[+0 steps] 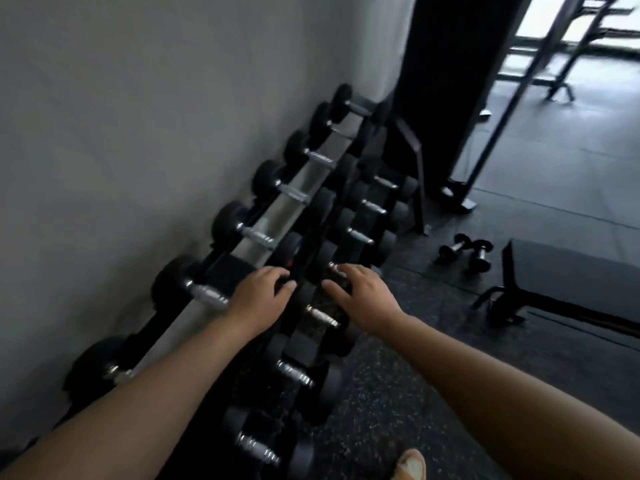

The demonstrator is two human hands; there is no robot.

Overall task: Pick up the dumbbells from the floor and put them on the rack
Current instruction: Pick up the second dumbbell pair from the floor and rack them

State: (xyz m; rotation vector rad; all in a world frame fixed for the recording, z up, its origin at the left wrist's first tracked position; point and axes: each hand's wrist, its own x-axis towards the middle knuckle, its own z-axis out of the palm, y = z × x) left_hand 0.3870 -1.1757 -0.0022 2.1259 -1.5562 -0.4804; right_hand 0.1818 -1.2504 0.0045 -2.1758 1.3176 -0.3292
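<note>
A long two-tier dumbbell rack (294,181) stands against the grey wall, with several black dumbbells with chrome handles on both tiers. Two small black dumbbells (465,252) lie side by side on the dark floor to the right of the rack. My left hand (259,294) hovers over the rack's front rail, fingers bent downward, with nothing clearly in it. My right hand (362,296) is spread just above a chrome handle (334,268) on the lower tier, thumb apart from the fingers. Both hands are far from the floor dumbbells. The image is blurred.
A black bench (561,289) stands on the floor at the right, close to the two small dumbbells. A dark pillar (446,81) and a metal frame (498,109) rise behind the rack's far end. My sandalled foot (410,465) shows at the bottom edge.
</note>
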